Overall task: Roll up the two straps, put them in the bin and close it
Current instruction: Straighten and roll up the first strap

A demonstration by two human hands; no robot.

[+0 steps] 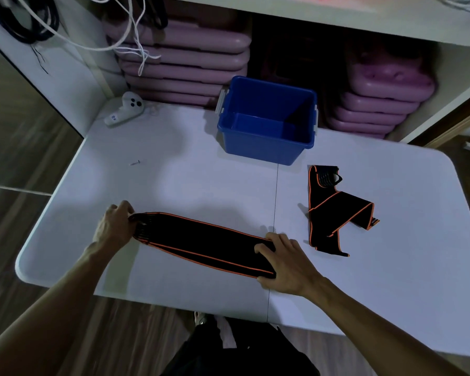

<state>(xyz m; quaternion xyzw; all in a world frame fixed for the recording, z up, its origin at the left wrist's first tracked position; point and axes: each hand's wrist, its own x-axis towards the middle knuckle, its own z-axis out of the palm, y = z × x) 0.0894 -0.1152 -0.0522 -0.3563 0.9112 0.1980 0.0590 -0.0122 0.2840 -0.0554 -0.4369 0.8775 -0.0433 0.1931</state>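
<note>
A black strap with orange edging [201, 241] lies stretched flat across the near part of the white table [174, 180]. My left hand [116, 226] grips its left end with curled fingers. At the strap's right end my right hand [285, 263] has its fingers curled over the end. A second black and orange strap [334, 213] lies loosely folded to the right, untouched. The open blue bin [267, 119] stands at the back middle, nothing visible inside it. No lid is in view.
A white game controller [125, 108] lies at the back left corner, and a small screw [135, 162] sits left of the bin. Stacked purple cases [182, 63] fill the shelf behind. White cables [136, 36] hang down at the back left.
</note>
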